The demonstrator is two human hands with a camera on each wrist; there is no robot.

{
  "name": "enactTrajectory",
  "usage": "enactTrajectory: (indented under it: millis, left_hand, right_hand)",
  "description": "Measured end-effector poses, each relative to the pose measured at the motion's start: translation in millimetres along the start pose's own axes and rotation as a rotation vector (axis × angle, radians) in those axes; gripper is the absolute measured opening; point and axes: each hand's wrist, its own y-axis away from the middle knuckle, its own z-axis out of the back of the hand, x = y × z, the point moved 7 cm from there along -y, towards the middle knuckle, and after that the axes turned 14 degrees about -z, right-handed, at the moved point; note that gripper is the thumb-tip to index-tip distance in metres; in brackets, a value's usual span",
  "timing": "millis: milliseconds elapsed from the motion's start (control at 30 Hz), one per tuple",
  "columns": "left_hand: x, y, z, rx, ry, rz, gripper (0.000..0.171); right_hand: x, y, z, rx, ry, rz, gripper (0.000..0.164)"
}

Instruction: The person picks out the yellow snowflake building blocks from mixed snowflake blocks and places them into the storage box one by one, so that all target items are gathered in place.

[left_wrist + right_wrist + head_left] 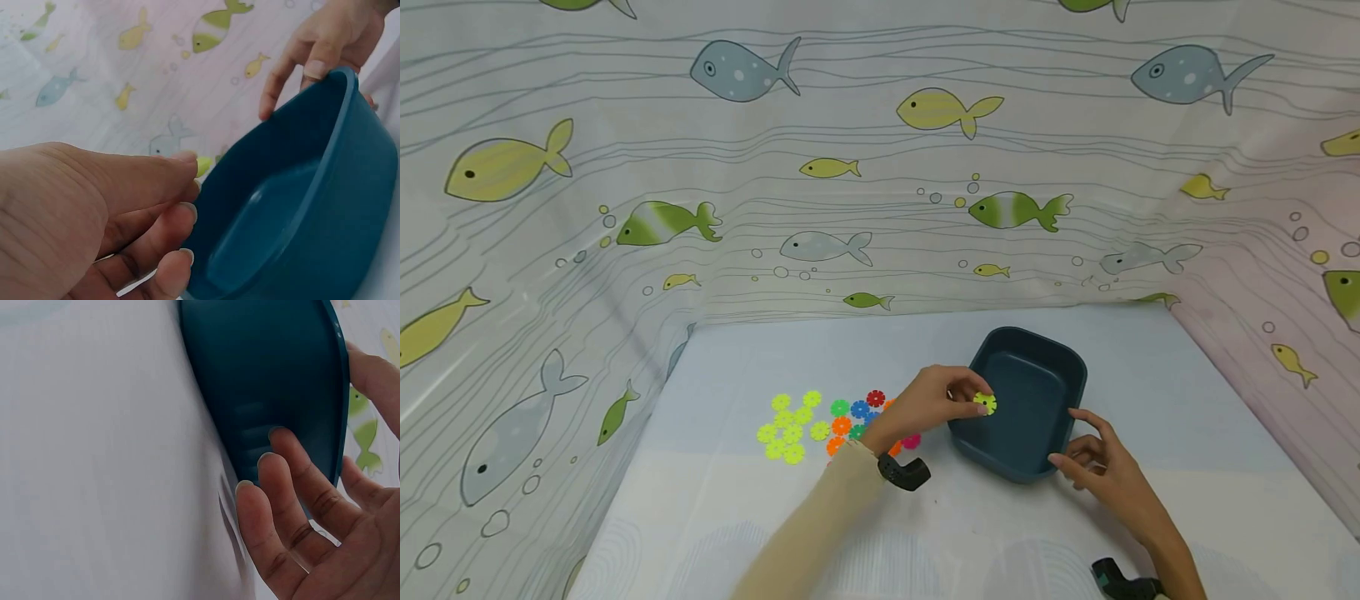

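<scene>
My left hand pinches a yellow notched building disc between thumb and fingers, over the left rim of a deep, dark teal plastic container. In the left wrist view only a sliver of the disc shows past the fingertips. My right hand holds the container's near right side, with thumb and index finger at the rim. Its other fingers lie along the outer wall in the right wrist view. The visible inside floor of the container is bare.
Left of the container, several yellow discs lie in a cluster. Beside them is a mixed group with green, blue, orange and red discs, partly covered by my left forearm. A fish-patterned cloth surrounds the white table.
</scene>
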Motion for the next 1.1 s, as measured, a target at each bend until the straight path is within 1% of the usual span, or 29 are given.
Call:
enactTrajectory:
  millis: [200, 300, 400, 533, 667, 800, 900, 967, 1100]
  left_hand:
    - [1.6, -17.1, -13.5, 0.067, 0.018, 0.021, 0.021]
    - [2.4, -24.6, -21.3, 0.109, 0.007, 0.016, 0.019]
    - [3.7, -31.9, -30.1, 0.159, -0.009, 0.007, 0.018]
    - [2.1, -39.7, -42.1, 0.241, -0.008, 0.013, 0.019]
    - [3.1, -44.5, -53.6, 0.315, 0.030, 0.031, 0.019]
    - [9.4, -47.6, -62.0, 0.353, 0.105, 0.075, 0.018]
    - [15.4, -50.3, -66.8, 0.373, 0.127, 0.105, 0.017]
    - [19.7, -51.9, -70.1, 0.395, 0.106, 0.115, 0.017]
    - [27.8, -53.2, -79.3, 0.464, 0.053, 0.119, 0.019]
  right_hand:
    - [0, 0, 1, -0.007, 0.003, -0.017, 0.082]
    - [0, 0, 1, -0.005, 0.004, -0.015, 0.082]
    - [0, 0, 0, 0.002, -0.006, -0.004, 0.082]
    - [1, 1, 0, 0.008, -0.011, 0.001, 0.081]
    - [0, 1, 0, 0.007, -0.001, 0.001, 0.082]
    - [1, 0, 1, 0.009, 0.002, 0.009, 0.082]
    - [2, 0, 1, 0.001, 0.009, 0.018, 0.081]
    - [1, 0, 2, -0.002, 0.014, 0.021, 0.081]
    - [0, 0, 1, -0.003, 0.020, 0.023, 0.081]
